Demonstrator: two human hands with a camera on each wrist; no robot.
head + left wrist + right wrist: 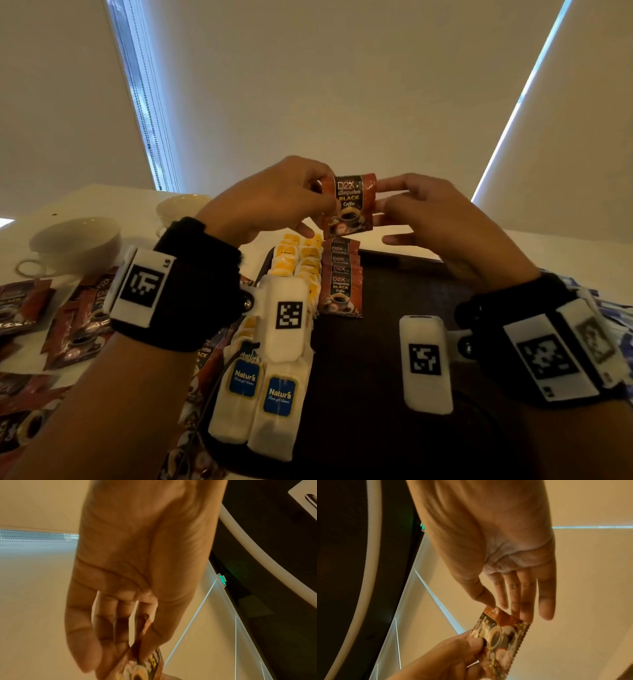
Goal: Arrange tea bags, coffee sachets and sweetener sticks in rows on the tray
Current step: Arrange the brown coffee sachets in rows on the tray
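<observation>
I hold a red and black coffee sachet (349, 205) upright in the air above the far end of the dark tray (394, 342). My left hand (325, 202) grips its left edge between thumb and fingers. My right hand (382, 200) pinches its right edge with thumb and forefinger. On the tray's left side lie two rows of white tea bags (274, 394) with blue and yellow tags, and beside them one overlapping row of coffee sachets (342, 277). The right wrist view shows the sachet (501, 635) at my right hand's (498, 604) thumb tip. The left wrist view shows my left hand (133, 642) on the sachet (150, 666).
Loose coffee sachets (68, 315) lie on the white table left of the tray. Two white cups (75, 240) (181, 205) stand at the far left. Blue and white sticks (613, 315) lie right of the tray, partly behind my right wrist. The tray's middle and right show bare dark surface.
</observation>
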